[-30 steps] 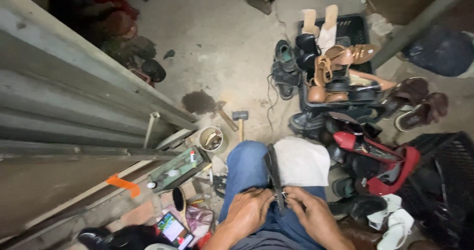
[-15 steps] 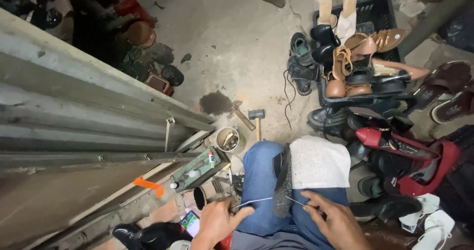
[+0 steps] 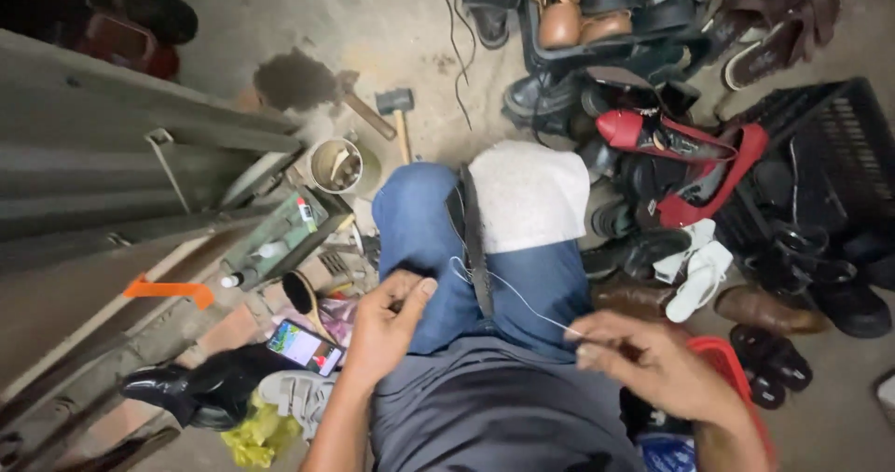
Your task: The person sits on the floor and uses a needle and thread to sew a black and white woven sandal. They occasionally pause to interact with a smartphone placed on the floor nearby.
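Our right hand [image 3: 653, 365] pinches a pale thread [image 3: 522, 300], drawn taut toward ten o'clock into the dark strap [image 3: 474, 239] on our knees; our left hand [image 3: 387, 328], fingers curled, perhaps grips a needle.

Dim, flat indoor light, brightest on the bare concrete floor [image 3: 392, 25] well beyond the left hand [image 3: 387, 328]. Soft shadows only, no hard edges, no glare. Deep murk in the top corner far left of that hand, detail lost there. Right hand [image 3: 653, 369] smeared by motion blur, fingers indistinct; left hand sharper. Thin thread [image 3: 522, 300] between the hands barely resolved. Wide-angle bending toward the edges, shoes [image 3: 671, 146] beyond the right hand stretched, colours muted, slight grain.
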